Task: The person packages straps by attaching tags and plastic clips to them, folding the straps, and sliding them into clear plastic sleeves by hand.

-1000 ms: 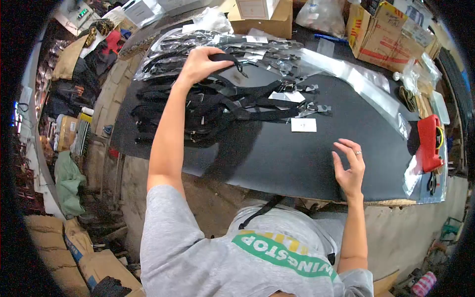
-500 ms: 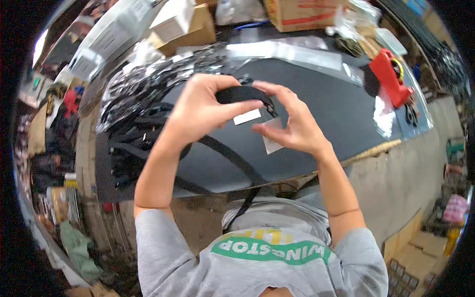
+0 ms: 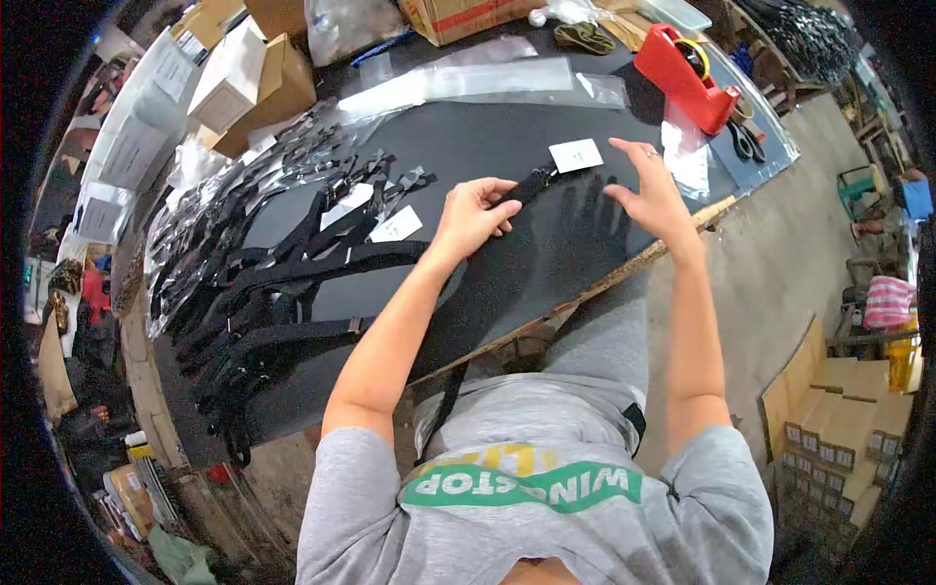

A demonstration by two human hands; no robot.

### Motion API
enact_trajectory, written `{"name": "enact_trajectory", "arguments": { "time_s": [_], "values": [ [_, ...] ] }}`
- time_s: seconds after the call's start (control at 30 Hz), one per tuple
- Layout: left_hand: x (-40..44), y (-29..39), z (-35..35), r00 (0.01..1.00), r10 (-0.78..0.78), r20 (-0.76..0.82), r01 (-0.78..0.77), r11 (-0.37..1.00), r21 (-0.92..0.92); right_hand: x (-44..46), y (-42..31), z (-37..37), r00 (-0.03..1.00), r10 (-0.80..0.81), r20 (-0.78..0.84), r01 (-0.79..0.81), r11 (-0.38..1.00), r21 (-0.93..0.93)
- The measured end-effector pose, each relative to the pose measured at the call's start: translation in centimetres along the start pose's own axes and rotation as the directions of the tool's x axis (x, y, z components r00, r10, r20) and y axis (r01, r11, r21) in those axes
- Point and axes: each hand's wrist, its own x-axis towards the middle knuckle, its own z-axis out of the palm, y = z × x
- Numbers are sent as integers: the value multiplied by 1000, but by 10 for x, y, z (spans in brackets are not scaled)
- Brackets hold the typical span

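Between the thumb and fingers of my left hand (image 3: 478, 219) is a black strap (image 3: 531, 185), held low over the dark table top. A white tag (image 3: 576, 156) lies at the strap's far end. My right hand (image 3: 651, 195) is to the right of the tag, fingers apart, touching neither tag nor strap. Left of my left hand, a pile of black straps (image 3: 283, 292) spreads over the table, with two more white tags (image 3: 395, 225) among them. Behind that pile are straps in clear plastic (image 3: 229, 190).
A red tape dispenser (image 3: 682, 78) stands at the back right, with black scissors (image 3: 744, 142) beside it. Clear plastic sleeves (image 3: 468, 83) lie along the back. Cardboard boxes (image 3: 278, 93) stand at the back left. The table's front edge (image 3: 585, 292) runs slantwise before my body.
My left hand has brought the strap from the pile across to the right and lowered it to the table. My right hand came near the strap, then moved away from it. The view has turned right.
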Motion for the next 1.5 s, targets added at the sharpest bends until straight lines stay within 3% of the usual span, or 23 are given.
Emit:
{"name": "enact_trajectory", "arguments": {
  "time_s": [0.03, 0.1, 0.13, 0.17, 0.27, 0.43, 0.53, 0.57, 0.63, 0.77, 0.93, 1.03, 1.17, 1.23, 1.27, 1.3, 1.37, 1.47, 1.5],
  "values": [
    [6, -10, -3, 999, -27, 38, 28, 999, -29, -5, 7, 6, 1000, 6, 6, -6, 1000, 1],
    [10, -5, -9, 987, -126, 102, 138, 982, -129, -11, 8, 17, 959, 277, 67, -280, 959, 46],
    [10, -4, -11, 986, -131, 105, 143, 982, -122, -13, 8, 25, 981, 192, -39, -191, 981, 29],
    [10, -4, -11, 983, -137, 121, 153, 980, -130, -12, 8, 33, 980, 197, -39, -196, 980, 33],
    [9, -3, -10, 981, -140, 132, 158, 978, -137, -3, 11, 53, 941, 195, -275, -216, 975, -48],
    [8, -1, -9, 982, -160, 104, 174, 975, -139, 14, 32, 60, 985, -4, -172, -25, 985, -169],
    [10, -6, -9, 983, -142, 119, 162, 971, -173, 24, 19, 36, 973, 228, -44, -219, 965, 143],
    [10, -4, -9, 982, -146, 116, 165, 970, -177, 24, 16, 30, 973, 203, -111, -181, 967, 181],
    [10, -4, -8, 981, -153, 117, 173, 968, -182, 23, 14, 20, 956, 292, -41, -240, 849, 470],
    [12, -4, -6, 985, -151, 88, 164, 972, -170, 15, -36, 15, 946, 296, -133, -180, 822, 541],
    [11, -2, -8, 979, -173, 103, 193, 952, -239, -2, -92, 38, 940, 64, -334, 53, 943, 330],
    [12, 0, -6, 986, -154, 63, 166, 931, -324, -27, -101, 60, 990, 9, -142, 41, 939, 341],
    [14, -5, -4, 989, -133, 70, 149, 931, -333, -51, -102, 75, 993, 90, 70, -113, 862, 494],
    [17, -8, -3, 998, -36, 46, 41, 993, -111, -50, -97, 66, 988, 35, 153, -110, 849, 517],
    [16, 1, -5, 993, -104, 58, 103, 995, 18, -47, -94, 61, 987, 61, 148, -131, 839, 528],
    [16, 10, -5, 993, -97, 62, 96, 995, 17, -42, -89, 55, 986, 85, 144, -150, 829, 539],
    [14, 26, -6, 998, 40, 39, -55, 866, 498, -26, -70, 45, 996, 87, -1, -77, 885, 458],
    [16, 33, -2, 976, 215, 25, -193, 813, 549, 13, -16, 35, 940, 137, -311, -60, 968, 243],
    [17, 34, -1, 952, 307, -3, -254, 792, 555, 28, 12, 34, 929, 205, -309, -148, 969, 199]
  ]
}}
